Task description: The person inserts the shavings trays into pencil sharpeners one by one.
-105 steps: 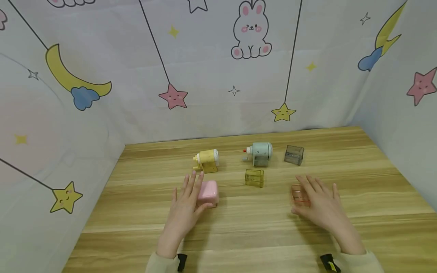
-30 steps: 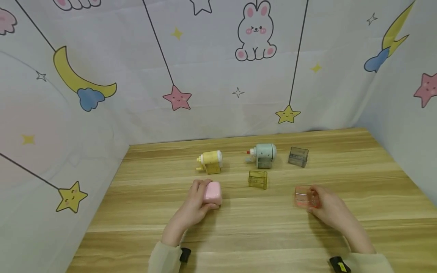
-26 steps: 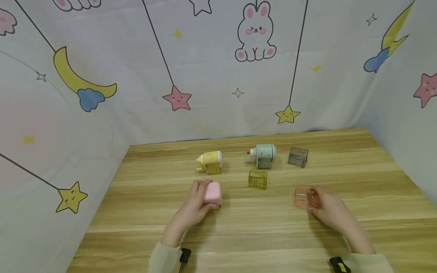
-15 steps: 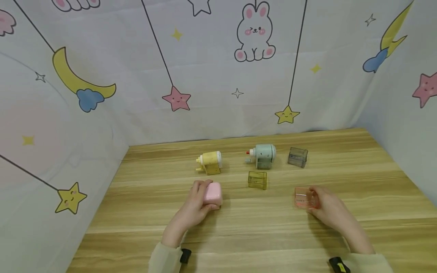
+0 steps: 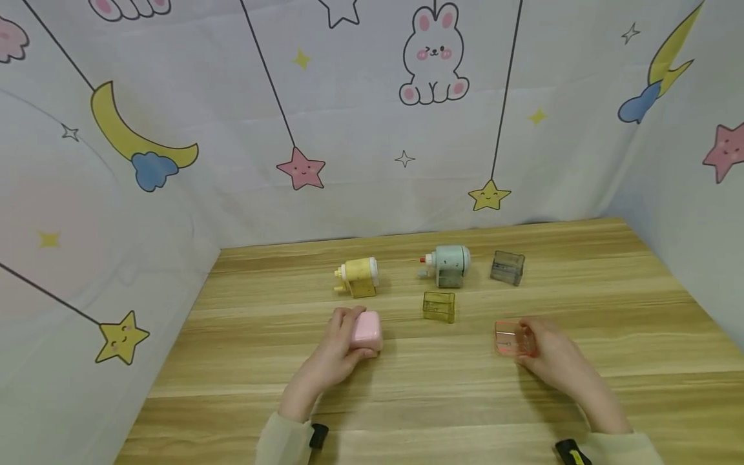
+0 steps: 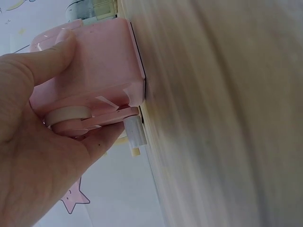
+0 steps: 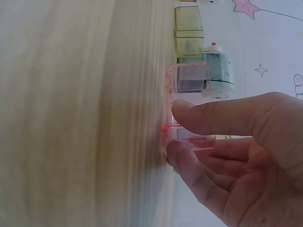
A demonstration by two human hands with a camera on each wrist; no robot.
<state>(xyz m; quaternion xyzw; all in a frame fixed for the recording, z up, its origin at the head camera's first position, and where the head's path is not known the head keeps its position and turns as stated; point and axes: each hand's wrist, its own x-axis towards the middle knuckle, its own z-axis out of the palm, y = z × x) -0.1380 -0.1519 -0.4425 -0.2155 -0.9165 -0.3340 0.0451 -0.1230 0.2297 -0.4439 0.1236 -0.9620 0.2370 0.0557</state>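
My left hand (image 5: 330,352) grips a pink crank pencil sharpener (image 5: 366,331), fingers over its far side and thumb on the near side. In the left wrist view, the crank with its pale handle (image 6: 136,131) points toward the tabletop, and the sharpener's base is right at the wood. With thumb and fingers, my right hand (image 5: 552,355) pinches the right end of a clear pink plastic box (image 5: 507,339). The right wrist view shows this box with thin see-through walls, low over the table. A stretch of bare wood separates the two hands.
Behind the hands stand a yellow crank sharpener (image 5: 360,274) and a blue-green one (image 5: 451,263). A clear yellow box (image 5: 438,306) and a clear grey box (image 5: 507,267) sit near them. A patterned white cloth (image 5: 349,213) hangs behind the wooden table (image 5: 430,400).
Both hands, at first with outstretched fingers over the objects, now grip the sharpener and the box. Since half a second ago, the sharpener has shifted slightly right and the box slightly left.
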